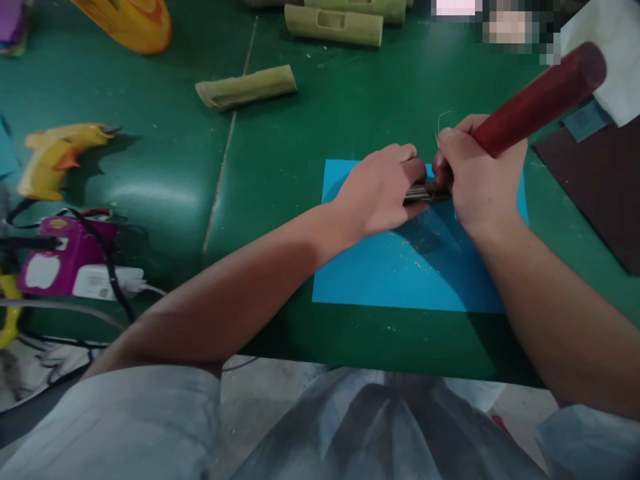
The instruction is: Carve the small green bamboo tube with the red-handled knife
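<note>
My left hand (383, 187) is closed around a short brown piece that looks like bamboo (419, 194), pressing it down over a blue sheet (360, 273). My right hand (487, 173) grips a tool by its thick dark red handle (545, 100), which slants up to the right. The tool's working end is hidden behind my fingers, close to the right end of the brown piece. Small pale shavings (417, 257) lie scattered on the sheet below my hands.
A bamboo length (250, 88) lies on the green table (165, 200), with notched bamboo tubes (333, 25) behind. At left are a yellow glue gun (47, 157), a purple box (63, 257) and cables (113, 267). A dark board (600, 193) lies at right.
</note>
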A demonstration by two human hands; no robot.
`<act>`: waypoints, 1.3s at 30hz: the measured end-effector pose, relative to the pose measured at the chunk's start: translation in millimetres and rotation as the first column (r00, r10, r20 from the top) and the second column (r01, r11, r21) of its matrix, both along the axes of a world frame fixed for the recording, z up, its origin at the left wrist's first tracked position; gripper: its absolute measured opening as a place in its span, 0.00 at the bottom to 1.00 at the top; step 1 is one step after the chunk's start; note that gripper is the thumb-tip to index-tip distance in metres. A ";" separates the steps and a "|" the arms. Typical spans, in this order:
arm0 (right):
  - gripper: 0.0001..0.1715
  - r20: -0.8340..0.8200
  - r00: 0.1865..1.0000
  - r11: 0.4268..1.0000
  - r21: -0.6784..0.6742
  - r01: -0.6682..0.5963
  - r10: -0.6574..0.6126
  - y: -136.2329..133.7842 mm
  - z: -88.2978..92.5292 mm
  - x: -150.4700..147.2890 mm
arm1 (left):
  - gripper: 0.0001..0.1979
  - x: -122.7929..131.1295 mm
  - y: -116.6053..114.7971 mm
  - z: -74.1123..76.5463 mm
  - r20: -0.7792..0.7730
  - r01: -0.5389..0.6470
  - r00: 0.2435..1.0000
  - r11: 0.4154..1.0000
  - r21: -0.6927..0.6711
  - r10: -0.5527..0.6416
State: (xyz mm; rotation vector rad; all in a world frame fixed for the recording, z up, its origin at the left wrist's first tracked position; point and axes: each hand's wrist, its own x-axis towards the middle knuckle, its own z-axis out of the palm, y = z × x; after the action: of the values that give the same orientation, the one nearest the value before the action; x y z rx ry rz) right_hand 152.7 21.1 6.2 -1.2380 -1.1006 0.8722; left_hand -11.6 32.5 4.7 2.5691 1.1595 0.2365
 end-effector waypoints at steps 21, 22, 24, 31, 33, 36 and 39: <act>0.34 0.065 0.992 0.994 0.009 0.112 -0.112 15.7 -14.5 -7.4 | 0.13 5.1 3.6 5.4 -0.045 -0.038 0.998 0.999 -0.032 0.036; 0.34 0.036 0.992 0.992 0.008 0.125 -0.125 16.5 -13.1 -7.8 | 0.12 5.0 3.9 6.1 -0.043 -0.044 0.998 0.998 -0.039 0.042; 0.32 -0.044 0.990 0.990 0.036 0.136 -0.135 17.4 -9.8 -8.7 | 0.10 4.4 4.1 6.6 -0.028 -0.060 0.998 0.997 -0.053 0.058; 0.31 -0.097 0.988 0.990 0.061 0.128 -0.122 13.1 -7.2 -9.2 | 0.09 1.9 3.2 -1.9 0.046 -0.037 0.998 0.999 -0.030 0.038; 0.32 -0.097 0.987 0.988 0.076 0.138 -0.130 13.1 -7.9 -9.2 | 0.10 2.4 2.7 -3.0 0.043 -0.032 0.999 0.999 -0.026 0.034; 0.33 -0.056 0.988 0.988 0.043 0.149 -0.147 14.5 -6.2 -9.7 | 0.12 3.4 1.7 -1.2 0.038 -0.043 0.998 0.999 -0.032 0.044; 0.35 -0.036 0.988 0.988 0.013 0.154 -0.153 16.6 -3.8 -9.7 | 0.16 3.4 0.9 3.9 -0.030 -0.045 0.999 0.998 -0.052 0.044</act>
State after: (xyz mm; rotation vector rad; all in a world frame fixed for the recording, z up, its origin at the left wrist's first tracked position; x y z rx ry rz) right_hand 143.0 37.7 2.4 -1.2716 -0.9689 0.7641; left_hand -8.1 33.4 8.6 2.5108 1.2180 0.1769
